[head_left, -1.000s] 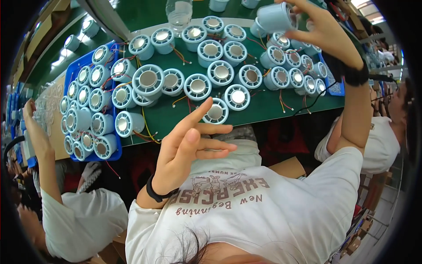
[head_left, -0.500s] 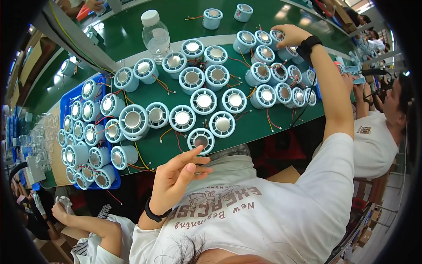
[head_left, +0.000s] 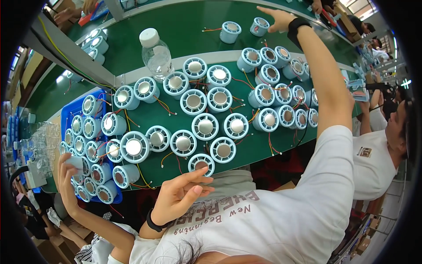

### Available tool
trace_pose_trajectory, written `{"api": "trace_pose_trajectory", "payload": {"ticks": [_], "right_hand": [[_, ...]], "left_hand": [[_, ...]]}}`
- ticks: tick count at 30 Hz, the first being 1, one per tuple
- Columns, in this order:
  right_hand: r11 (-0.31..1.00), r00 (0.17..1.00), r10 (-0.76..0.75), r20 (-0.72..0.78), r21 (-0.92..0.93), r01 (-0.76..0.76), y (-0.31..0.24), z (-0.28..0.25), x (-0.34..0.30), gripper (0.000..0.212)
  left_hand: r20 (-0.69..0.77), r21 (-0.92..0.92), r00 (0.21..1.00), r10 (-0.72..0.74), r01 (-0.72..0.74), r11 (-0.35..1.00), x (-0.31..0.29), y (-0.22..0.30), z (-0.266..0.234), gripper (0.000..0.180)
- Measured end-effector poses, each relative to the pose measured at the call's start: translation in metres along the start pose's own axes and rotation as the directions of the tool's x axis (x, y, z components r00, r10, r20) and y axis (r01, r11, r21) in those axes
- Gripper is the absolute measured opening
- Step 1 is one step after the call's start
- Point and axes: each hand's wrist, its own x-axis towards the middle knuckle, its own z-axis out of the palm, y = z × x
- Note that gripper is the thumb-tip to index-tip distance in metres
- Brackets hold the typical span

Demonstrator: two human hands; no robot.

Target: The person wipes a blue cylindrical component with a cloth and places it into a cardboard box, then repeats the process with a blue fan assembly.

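Observation:
My left hand (head_left: 184, 193) is open, palm turned inward, with its fingertips over or touching the edge of the nearest light-blue round part (head_left: 201, 166), a ribbed ring with a dull metal disc. My right hand (head_left: 281, 20) reaches out to the far right. Its fingers are spread and nothing is in them. Just left of it a blue part (head_left: 259, 27) stands on the far green surface, beside another one with red wires (head_left: 230, 32). Several such parts with thin wires stand in groups between my hands, one group (head_left: 266, 94) nearer below my right arm.
A blue tray (head_left: 115, 196) full of the same parts stands at the left, where a co-worker's hand (head_left: 68, 171) is on one. A clear bottle with a white cap (head_left: 157, 55) stands by the grey divider (head_left: 132, 75). Another person (head_left: 378, 158) sits at the right.
My right hand has left a part in the right group and moved farther back, its fingers opening. A co-worker's hand has come to the tray. My view has shifted slightly; my left hand stays low.

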Motion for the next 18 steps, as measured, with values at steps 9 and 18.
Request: {"api": "trace_pose_trajectory", "payload": {"ticks": [9, 18], "right_hand": [[0.998, 0.999, -0.036, 0.020, -0.051, 0.037, 0.008, -0.005, -0.015, 0.074], [0.743, 0.923, -0.355, 0.146, 0.643, 0.184, -0.159, -0.106, -0.155, 0.068]], "left_hand": [[0.031, 0.012, 0.999, 0.029, -0.029, 1.000, 0.001, 0.003, 0.003, 0.039], [0.186, 0.472, 0.854, 0.487, -0.512, 0.718, 0.001, 0.024, 0.021, 0.059]]}}
